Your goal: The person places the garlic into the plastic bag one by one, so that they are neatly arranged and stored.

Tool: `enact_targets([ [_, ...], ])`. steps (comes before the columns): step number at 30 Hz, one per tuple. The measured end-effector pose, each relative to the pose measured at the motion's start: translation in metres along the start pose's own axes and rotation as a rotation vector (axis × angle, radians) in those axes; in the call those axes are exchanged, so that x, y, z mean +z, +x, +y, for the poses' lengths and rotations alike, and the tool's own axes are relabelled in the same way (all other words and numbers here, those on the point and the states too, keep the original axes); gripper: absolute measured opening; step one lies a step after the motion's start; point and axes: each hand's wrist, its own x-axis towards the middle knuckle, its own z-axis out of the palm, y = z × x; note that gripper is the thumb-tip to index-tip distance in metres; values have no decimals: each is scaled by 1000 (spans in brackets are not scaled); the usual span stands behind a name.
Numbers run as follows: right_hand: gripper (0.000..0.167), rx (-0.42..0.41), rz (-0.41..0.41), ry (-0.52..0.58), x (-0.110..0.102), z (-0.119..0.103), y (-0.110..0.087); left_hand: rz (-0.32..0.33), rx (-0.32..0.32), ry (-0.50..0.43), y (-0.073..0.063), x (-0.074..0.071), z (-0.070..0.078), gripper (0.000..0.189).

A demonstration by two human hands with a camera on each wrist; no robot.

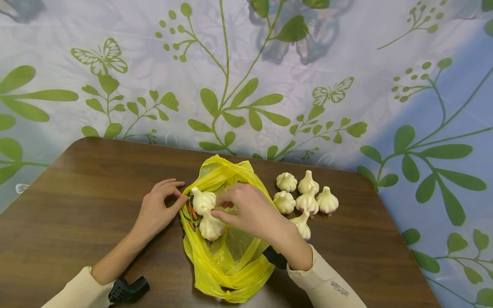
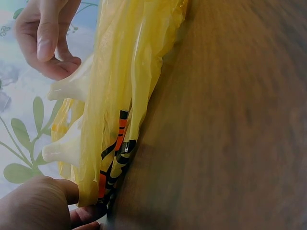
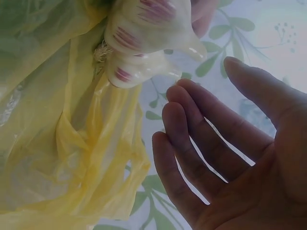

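Observation:
A yellow plastic bag (image 1: 231,282) lies on the table with its mouth spread wide. Two white garlic bulbs, the farther one (image 1: 203,201) and the nearer one (image 1: 211,227), sit at the left inside it, necks up. My left hand (image 1: 157,210) pinches the bag's left edge between thumb and finger, which the left wrist view confirms. Over the bag's middle hovers my right hand (image 1: 248,209), just right of the bulbs. In the right wrist view, its relaxed fingers (image 3: 216,120) hold nothing and stand close to a bulb's neck (image 3: 165,69).
Several more garlic bulbs (image 1: 307,200) stand grouped on the brown table (image 1: 369,248), right of the bag. Behind the table's far edge hangs a cloth (image 1: 154,85) printed with green leaves and butterflies. Black print with orange patches marks the bag's left side.

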Motion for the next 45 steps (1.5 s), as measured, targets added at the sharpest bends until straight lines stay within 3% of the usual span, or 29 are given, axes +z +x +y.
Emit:
enact_targets([
  [11,15,55,62,-37,-13,11,-27,-1,-6,0,-1,-1,1,18],
  [28,11,201,185,-54,-64,68,-94,9,3,4,-1,3,-3,17],
  [35,8,232,178,-79,-68,80,-96,16,6,12,-2,3,-4,17],
  [39,5,292,166,-110,-72,85,-99,16,7,13,-2,3,-4,17],
  [45,11,399,75,-103,-72,92,-103,16,15,15,-1,3,-4,17],
])
